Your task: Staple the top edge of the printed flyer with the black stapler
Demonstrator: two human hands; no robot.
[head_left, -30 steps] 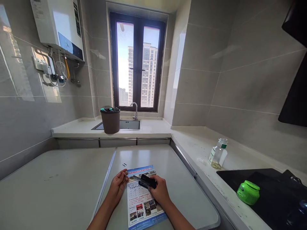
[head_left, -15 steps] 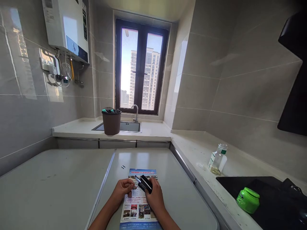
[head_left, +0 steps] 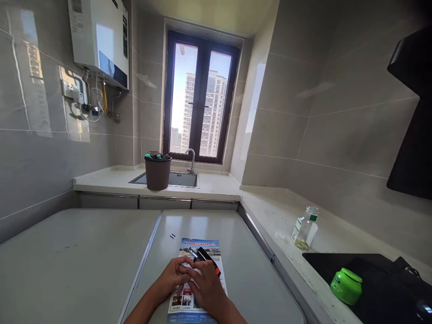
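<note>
Half curling left hand (head_left: 170,275) and right hand (head_left: 209,288) over the leaflet (head_left: 189,317), lower centre, hiding any grip; crowding close, possibly risking jostling the stapler (head_left: 205,255).

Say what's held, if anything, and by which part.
Cannot tell: the right hand partly hides the black tool, and the fingers hide anything between them.

Daylight from the window (head_left: 200,96) glares on our tiled wall (head_left: 37,90) (wide-angle stretch at the edges); the right dims.
</note>
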